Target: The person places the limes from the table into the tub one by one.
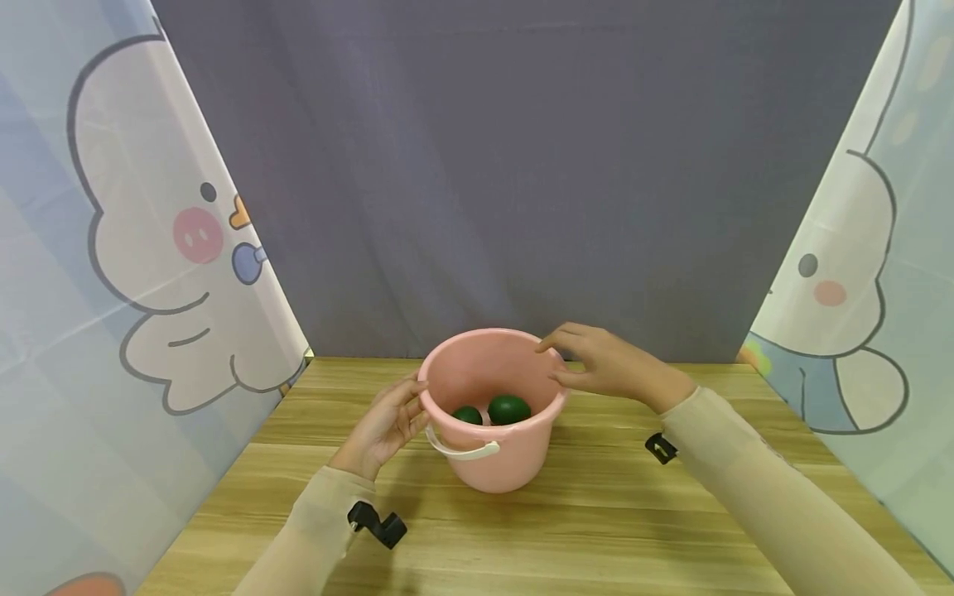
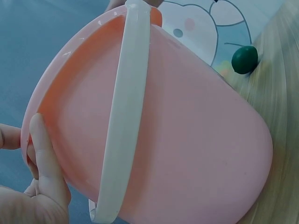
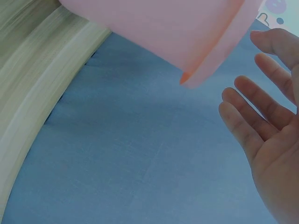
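A pink bucket (image 1: 501, 463) stands upright on the table, its white handle (image 1: 464, 453) hanging down on the near left side. Inside it lie two smooth, dark green oval objects, a larger one (image 1: 510, 409) and a smaller-looking one (image 1: 468, 415). My left hand (image 1: 382, 424) grips the bucket's left rim, one finger pressed up under the lip and another reaching past the edge. At the right rim, my right hand (image 1: 599, 362) is held with its fingers spread and loosely bent; the right wrist view shows them apart from the rim.
Beyond the bucket, the left wrist view shows another dark green round object (image 2: 245, 59) on the wooden table (image 1: 596, 530). A grey curtain (image 1: 477, 165) closes off the back. Cartoon-print cloths hang at both sides.
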`<state>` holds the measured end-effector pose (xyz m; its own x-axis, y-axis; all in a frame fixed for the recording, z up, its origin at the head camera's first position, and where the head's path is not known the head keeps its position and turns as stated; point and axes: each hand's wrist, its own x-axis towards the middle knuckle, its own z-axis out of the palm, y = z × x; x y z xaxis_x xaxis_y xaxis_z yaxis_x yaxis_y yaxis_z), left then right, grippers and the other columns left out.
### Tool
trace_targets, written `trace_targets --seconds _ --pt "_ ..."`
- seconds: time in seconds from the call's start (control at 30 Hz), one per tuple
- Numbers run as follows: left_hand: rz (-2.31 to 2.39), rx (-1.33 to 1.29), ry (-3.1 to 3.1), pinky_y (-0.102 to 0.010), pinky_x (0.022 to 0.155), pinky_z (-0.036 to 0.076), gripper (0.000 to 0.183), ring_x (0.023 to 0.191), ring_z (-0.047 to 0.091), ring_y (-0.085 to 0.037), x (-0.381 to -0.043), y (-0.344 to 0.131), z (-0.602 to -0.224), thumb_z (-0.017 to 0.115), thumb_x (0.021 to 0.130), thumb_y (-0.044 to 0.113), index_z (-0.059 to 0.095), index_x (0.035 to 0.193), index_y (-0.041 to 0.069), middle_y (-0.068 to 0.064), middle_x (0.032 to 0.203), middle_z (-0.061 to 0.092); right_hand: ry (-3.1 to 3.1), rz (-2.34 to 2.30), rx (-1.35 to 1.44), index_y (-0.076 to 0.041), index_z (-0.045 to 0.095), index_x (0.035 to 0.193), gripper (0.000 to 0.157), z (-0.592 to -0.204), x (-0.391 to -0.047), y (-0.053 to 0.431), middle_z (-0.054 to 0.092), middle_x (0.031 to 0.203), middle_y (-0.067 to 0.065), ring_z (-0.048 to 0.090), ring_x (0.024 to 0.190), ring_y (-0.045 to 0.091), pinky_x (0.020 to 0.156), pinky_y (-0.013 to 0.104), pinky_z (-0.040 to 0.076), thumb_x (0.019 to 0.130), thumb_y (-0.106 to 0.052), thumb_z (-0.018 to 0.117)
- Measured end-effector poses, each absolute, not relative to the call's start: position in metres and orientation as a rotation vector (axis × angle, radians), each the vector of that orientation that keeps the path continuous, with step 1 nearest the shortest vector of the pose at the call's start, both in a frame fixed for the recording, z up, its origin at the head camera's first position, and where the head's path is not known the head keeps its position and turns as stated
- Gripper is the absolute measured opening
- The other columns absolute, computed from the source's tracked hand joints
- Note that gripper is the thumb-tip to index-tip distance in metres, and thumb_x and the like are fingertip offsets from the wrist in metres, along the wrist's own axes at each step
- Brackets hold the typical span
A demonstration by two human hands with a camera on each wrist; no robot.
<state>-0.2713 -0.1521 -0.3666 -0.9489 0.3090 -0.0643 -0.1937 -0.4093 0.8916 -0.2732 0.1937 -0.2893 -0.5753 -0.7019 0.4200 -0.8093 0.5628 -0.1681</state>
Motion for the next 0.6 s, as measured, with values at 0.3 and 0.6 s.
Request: trace_targets --seconds 0.3,0.6 --pt "2.412 0.16 1.492 -0.016 0.069 0.057 0.053 0.084 0.062 -0.007 -0.273 -0.151 -0.368 0.049 0.102 0.009 0.033 0.152 0.0 -0.004 0.116 0.057 -2.432 0.46 1.227 -0.005 0.069 0.118 0.028 -0.295 -0.272 0.202 0.066 0.115 0.005 0.064 0.104 0.02 0.085 0.037 0.058 0.091 -0.012 0.073" --pt "2.408 0.163 1.498 -0.016 0.068 0.057 0.053 0.081 0.062 -0.006 -0.273 -0.152 -0.368 0.048 0.102 0.009 0.032 0.152 0.0 -0.003 0.114 0.057 -2.406 0.444 1.212 -0.005 0.069 0.117 0.032 -0.3 -0.271 0.212 0.066 0.115 0.004 0.065 0.106 0.024 0.086 0.04 0.058 0.089 -0.017 0.078"
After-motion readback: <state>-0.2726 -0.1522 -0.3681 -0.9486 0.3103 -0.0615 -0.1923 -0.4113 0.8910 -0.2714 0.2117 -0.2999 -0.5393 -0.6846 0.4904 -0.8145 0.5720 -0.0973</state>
